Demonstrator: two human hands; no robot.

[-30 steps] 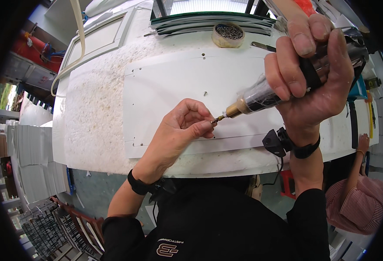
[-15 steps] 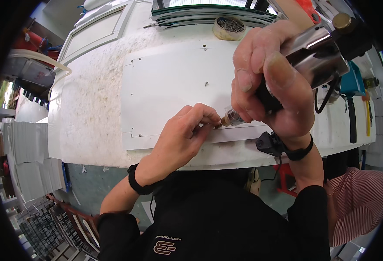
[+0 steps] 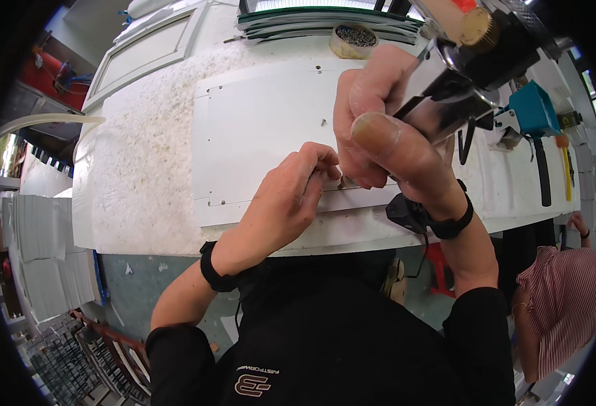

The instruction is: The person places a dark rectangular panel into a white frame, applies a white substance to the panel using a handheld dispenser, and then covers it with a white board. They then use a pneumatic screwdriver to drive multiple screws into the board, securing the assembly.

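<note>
A white flat panel (image 3: 264, 122) with small holes near its corners and edges lies on the worktable. My right hand (image 3: 396, 139) is wrapped round a power screwdriver (image 3: 440, 91) with a shiny metal body and a brass knob, tilted so its tip points down at the panel's near edge. My left hand (image 3: 288, 193) rests there too, thumb and fingers pinched beside the tip. Whatever the pinch holds is hidden. A small loose screw (image 3: 324, 122) lies mid-panel, beyond my hands.
A round tub of screws (image 3: 353, 40) stands behind the panel, before a stack of glass-like sheets (image 3: 325, 24). At the right are a teal tool (image 3: 533, 108) and a yellow-handled tool (image 3: 567, 169). A person in a striped shirt (image 3: 565, 304) is at the lower right.
My right hand and the screwdriver have shifted left and lower, so the clear tip sleeve is now hidden behind my fingers. My left hand stays pinched at nearly the same spot.
</note>
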